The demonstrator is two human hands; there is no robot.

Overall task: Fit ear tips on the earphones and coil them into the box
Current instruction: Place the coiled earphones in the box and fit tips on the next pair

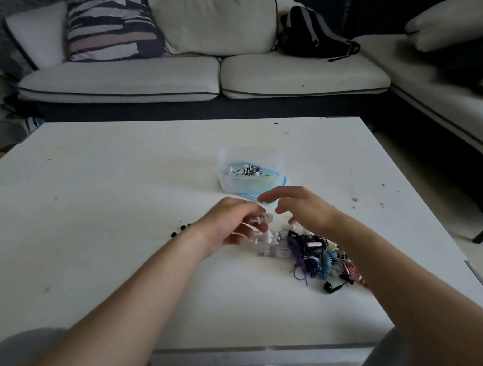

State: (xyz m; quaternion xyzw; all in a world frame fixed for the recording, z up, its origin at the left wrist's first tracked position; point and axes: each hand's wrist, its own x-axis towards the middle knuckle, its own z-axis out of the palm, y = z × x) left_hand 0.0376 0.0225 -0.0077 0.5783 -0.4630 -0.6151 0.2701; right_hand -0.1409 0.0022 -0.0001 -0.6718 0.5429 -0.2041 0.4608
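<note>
A tangled heap of earphones (313,252) in purple, blue, black, red and white lies on the white table (117,202) in front of me. My left hand (231,224) is closed around a white earphone cable (247,226) at the heap's left edge. My right hand (299,207) hovers above the heap, fingers spread and curved, holding nothing. Behind the hands stands a clear plastic box (250,172) on a blue lid, with a black-and-white striped coiled earphone (248,171) and others inside. Several small black ear tips (180,230) lie left of my left wrist.
A white sofa (185,80) with cushions runs behind and to the right of the table, and a black bag (310,32) sits on it. Dark specks dot the table's right side (354,199). My knees show at the bottom corners.
</note>
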